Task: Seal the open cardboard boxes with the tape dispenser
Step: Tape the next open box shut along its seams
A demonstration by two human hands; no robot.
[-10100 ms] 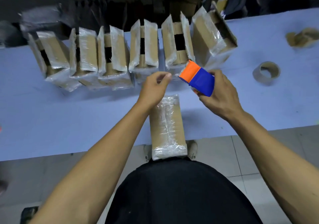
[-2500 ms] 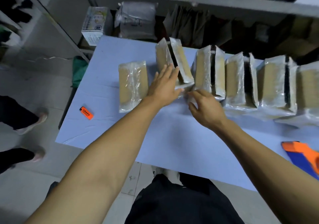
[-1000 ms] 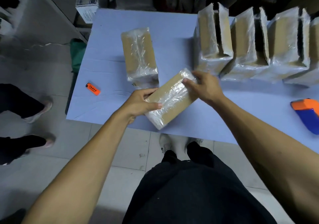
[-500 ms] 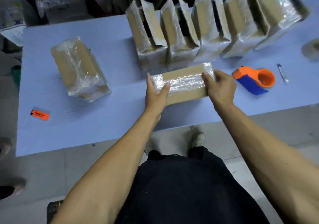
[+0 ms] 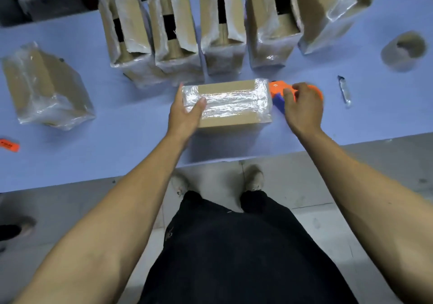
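Right hand [image 5: 302,107] has been taken off the box end and is now curled over the tape dispenser [image 5: 278,92], which lies on the table just beside the box's right end; half a second ago that hand was still on the box. Whether the dispenser is fully gripped or only being closed on cannot be told; it has not been lifted.

Left hand [image 5: 187,114] is kept on the left end of the closed box [image 5: 227,103], thumb over the top, fingers wrapped round the end, so the box is held steady. Box has been squared up, long side parallel to the table edge, flaps down.

Meaning: positioning looks done, taping of this box judged to be next. No fresh strip is laid yet.

Further out: row of open boxes [image 5: 173,34] stands behind, flaps up, unsealed, near the held box. One sealed box [image 5: 44,85] is set well apart on the left. Spare tape roll [image 5: 403,50] is at far right, small cutter [image 5: 344,90] near it, orange lighter [image 5: 9,144] at the left table [image 5: 117,153] edge.
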